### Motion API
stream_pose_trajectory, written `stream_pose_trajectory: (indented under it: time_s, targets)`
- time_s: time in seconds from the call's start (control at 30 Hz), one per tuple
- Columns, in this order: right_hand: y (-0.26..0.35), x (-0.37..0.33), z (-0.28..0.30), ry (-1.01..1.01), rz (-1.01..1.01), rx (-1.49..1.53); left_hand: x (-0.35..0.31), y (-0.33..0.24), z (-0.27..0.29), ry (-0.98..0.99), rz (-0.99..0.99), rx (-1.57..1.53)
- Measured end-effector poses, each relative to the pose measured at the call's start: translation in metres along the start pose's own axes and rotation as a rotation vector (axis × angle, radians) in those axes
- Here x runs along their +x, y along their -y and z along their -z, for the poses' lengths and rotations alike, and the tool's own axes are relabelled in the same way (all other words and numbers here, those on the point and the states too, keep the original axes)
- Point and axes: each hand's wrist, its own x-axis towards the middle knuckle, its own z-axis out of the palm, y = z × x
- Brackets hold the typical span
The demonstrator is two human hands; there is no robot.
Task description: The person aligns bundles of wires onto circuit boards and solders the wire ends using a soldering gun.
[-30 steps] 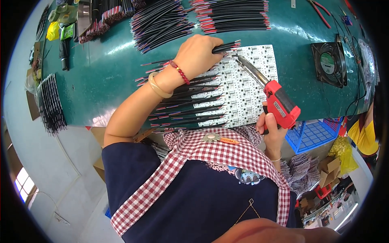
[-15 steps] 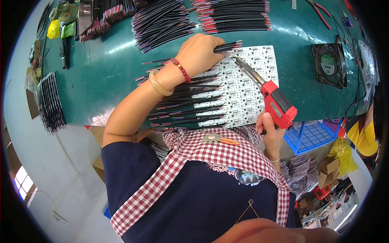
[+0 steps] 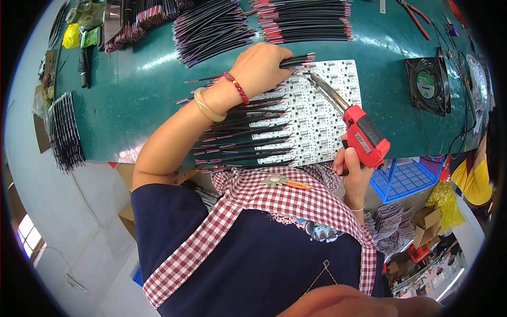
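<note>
My left hand [image 3: 260, 67] is closed round a few short black cables [image 3: 297, 61] with bared coloured ends, above the far edge of a white circuit board panel [image 3: 322, 124]. In my right hand [image 3: 355, 171] is a red and black soldering gun [image 3: 366, 137], its long metal nose slanting up and left over the panel. The nose's tip is close to my left fingertips; I cannot tell whether it touches the board. Rows of black cables [image 3: 245, 130] lie with one end on the panel's left part, partly hidden under my left forearm.
Cable piles [image 3: 214, 29] and a second stack [image 3: 303, 21] lie at the back of the green table [image 3: 132, 105]. A black fan [image 3: 429, 84] stands at the right, near red-handled pliers [image 3: 417, 20]. Below the table edge is a blue crate [image 3: 401, 179]. More cables [image 3: 66, 132] hang at the left.
The soldering gun's body has shifted slightly right and down, with its tip near the same spot. My left hand keeps its hold on the cables almost unmoved.
</note>
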Motion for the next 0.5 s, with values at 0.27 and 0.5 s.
stream_pose_trajectory:
  time_s: [0.27, 0.5]
  targets:
    - [-0.003, 0.002, 0.01, 0.034, 0.022, 0.16, -0.006, 0.009, 0.01, -0.144, -0.05, 0.077]
    - [-0.009, -0.002, 0.021, -0.06, -0.003, 0.252, -0.061, -0.036, 0.048, -0.591, -0.023, -0.205]
